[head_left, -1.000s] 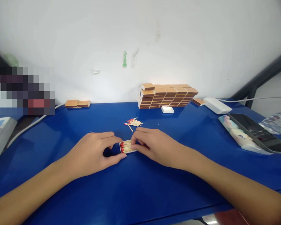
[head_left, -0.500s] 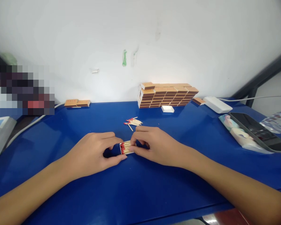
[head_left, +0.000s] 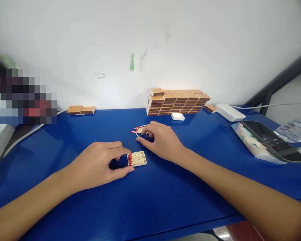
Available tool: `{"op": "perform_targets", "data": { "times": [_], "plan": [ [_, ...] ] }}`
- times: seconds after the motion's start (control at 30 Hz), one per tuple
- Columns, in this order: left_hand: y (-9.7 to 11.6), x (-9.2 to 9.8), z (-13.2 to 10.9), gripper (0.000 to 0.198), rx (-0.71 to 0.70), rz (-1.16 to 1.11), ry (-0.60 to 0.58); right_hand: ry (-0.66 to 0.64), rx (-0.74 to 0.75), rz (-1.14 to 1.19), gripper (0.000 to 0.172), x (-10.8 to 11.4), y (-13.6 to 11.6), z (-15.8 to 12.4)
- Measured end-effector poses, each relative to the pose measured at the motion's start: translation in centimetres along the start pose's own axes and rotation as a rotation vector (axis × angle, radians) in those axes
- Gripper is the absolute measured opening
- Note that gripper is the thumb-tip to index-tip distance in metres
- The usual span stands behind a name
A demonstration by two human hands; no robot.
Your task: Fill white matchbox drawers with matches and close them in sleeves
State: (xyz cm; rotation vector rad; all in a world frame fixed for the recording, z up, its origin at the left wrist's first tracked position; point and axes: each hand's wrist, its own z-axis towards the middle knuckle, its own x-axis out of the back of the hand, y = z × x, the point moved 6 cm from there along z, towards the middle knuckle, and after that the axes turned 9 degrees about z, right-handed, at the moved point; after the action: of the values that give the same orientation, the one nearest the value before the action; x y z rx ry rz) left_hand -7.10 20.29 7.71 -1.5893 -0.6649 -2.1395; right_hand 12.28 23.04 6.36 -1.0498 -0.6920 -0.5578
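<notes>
From where I stand, the left hand (head_left: 100, 164) has its thumb and forefinger spread to a small white cardboard tray (head_left: 141, 164), gripping its left end against the blue desk (head_left: 140, 204). The tray lies lengthwise left to right, holding red-tipped wooden matches (head_left: 137, 158), heads leftward. Just beyond the tray, a loose heap of similar matches (head_left: 137, 129) points roughly the same way. The right hand is nearer to it: that grip (head_left: 164, 140) hovers with finger and thumb parted; I can't tell whether they touch a match. Farther behind the tray stands a brown-and-tan matchbox stack (head_left: 180, 102).
</notes>
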Motion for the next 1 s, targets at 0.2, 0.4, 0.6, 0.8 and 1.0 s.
{"op": "perform_targets", "data": {
  "times": [0.2, 0.4, 0.6, 0.8, 1.0],
  "plan": [
    [0.0, -0.1, -0.1, 0.027, 0.008, -0.007, -0.005, -0.116, 0.005, 0.027, 0.02, -0.5, 0.4, 0.2],
    [0.0, 0.0, -0.1, 0.028, 0.005, -0.002, 0.0, -0.094, 0.049, 0.023, 0.012, 0.0, 1.1, 0.2],
    [0.2, 0.2, 0.1, 0.027, -0.006, -0.004, 0.011, -0.105, 0.064, 0.009, 0.017, -0.2, 1.0, 0.2],
    [0.1, 0.1, -0.1, 0.027, -0.003, 0.002, 0.007, -0.084, 0.054, 0.001, 0.011, -0.1, 1.0, 0.2],
    [0.1, 0.1, 0.0, 0.027, -0.002, -0.003, -0.003, -0.119, 0.092, -0.014, 0.017, -0.4, 1.1, 0.1]
  ]
}}
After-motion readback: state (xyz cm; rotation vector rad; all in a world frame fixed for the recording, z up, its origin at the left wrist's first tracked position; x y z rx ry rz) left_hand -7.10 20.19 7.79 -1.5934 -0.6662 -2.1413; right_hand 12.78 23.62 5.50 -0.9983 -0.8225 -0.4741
